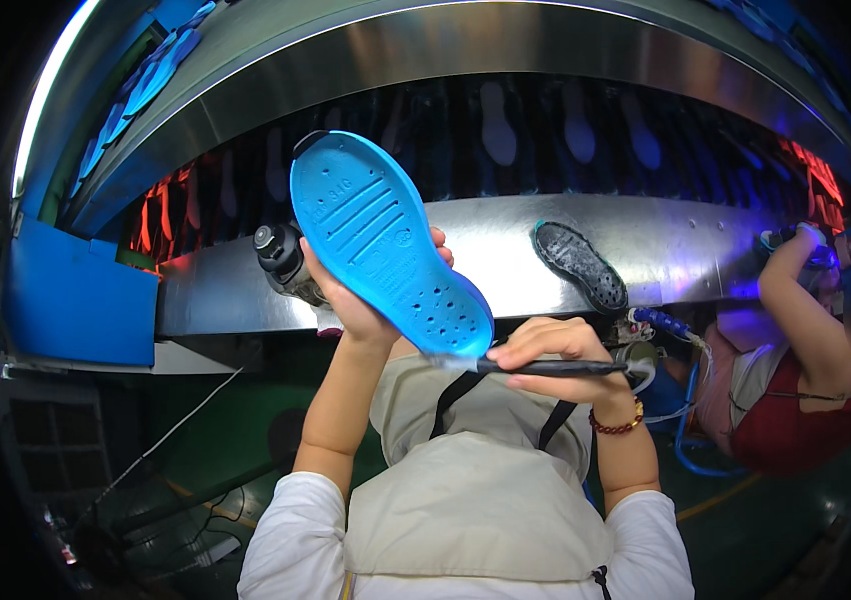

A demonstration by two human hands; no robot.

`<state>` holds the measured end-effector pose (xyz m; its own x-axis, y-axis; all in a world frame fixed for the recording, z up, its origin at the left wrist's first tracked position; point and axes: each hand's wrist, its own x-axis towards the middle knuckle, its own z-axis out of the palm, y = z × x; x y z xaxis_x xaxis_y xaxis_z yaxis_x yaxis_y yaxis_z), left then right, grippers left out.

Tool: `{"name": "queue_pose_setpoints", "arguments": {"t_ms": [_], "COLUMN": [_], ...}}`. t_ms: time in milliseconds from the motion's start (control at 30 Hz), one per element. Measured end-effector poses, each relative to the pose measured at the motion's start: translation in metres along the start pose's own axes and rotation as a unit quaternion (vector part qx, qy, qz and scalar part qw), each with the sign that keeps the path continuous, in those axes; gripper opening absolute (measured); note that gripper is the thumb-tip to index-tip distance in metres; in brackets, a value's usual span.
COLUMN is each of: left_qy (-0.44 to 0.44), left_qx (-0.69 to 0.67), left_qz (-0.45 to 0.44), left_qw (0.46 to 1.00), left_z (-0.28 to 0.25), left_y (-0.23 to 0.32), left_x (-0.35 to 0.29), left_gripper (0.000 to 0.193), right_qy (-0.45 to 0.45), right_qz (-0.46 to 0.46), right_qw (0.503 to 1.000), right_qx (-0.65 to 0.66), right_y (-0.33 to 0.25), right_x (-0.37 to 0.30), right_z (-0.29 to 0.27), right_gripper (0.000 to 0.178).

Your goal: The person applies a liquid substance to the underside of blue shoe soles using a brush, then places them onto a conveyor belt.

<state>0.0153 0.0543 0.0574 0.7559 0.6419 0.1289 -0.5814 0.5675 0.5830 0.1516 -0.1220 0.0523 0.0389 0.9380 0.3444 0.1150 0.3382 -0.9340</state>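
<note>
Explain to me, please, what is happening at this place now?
The left hand holds up a blue shoe sole. The right hand grips a black-handled tool, its pale tip at the blue shoe sole's lower end. A dark sole lies on the metal ledge; a bottle stands left. Another person is at right.

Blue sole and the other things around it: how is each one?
Blue sole: held up, tilted.
Left hand: gripping that sole.
Black tool: held sideways, tip at the sole's lower end.
Right hand: gripping that tool.
Dark sole: lying on the metal ledge.
Bottle: black top on.
White light strip: lit.
</note>
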Motion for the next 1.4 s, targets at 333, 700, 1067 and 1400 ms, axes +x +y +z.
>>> {"name": "queue_pose_setpoints", "arguments": {"t_ms": [333, 700, 1067, 1400], "left_qy": [0.062, -0.101, -0.068, -0.077], "left_qx": [-0.063, 0.071, 0.059, 0.215], "left_qz": [-0.030, -0.228, -0.453, -0.432], "left_qw": [0.996, 0.966, 0.887, 0.873], "left_z": [0.024, -0.014, -0.005, -0.009], "left_y": [-0.028, -0.016, 0.007, 0.026], "left_x": [-0.024, -0.025, -0.019, -0.017], "left_gripper": [0.086, 0.059, 0.059, 0.064], "right_qy": [0.216, 0.053, -0.092, -0.109], "right_qz": [0.115, 0.041, -0.011, -0.031], "right_qw": [0.878, 0.997, 0.996, 0.989], "right_qx": [0.411, 0.031, -0.018, -0.092], "right_y": [0.021, -0.024, -0.025, -0.022], "right_x": [-0.006, 0.003, 0.011, 0.012], "right_z": [0.017, -0.006, -0.021, -0.032], "right_gripper": [0.014, 0.020, 0.016, 0.019]}}
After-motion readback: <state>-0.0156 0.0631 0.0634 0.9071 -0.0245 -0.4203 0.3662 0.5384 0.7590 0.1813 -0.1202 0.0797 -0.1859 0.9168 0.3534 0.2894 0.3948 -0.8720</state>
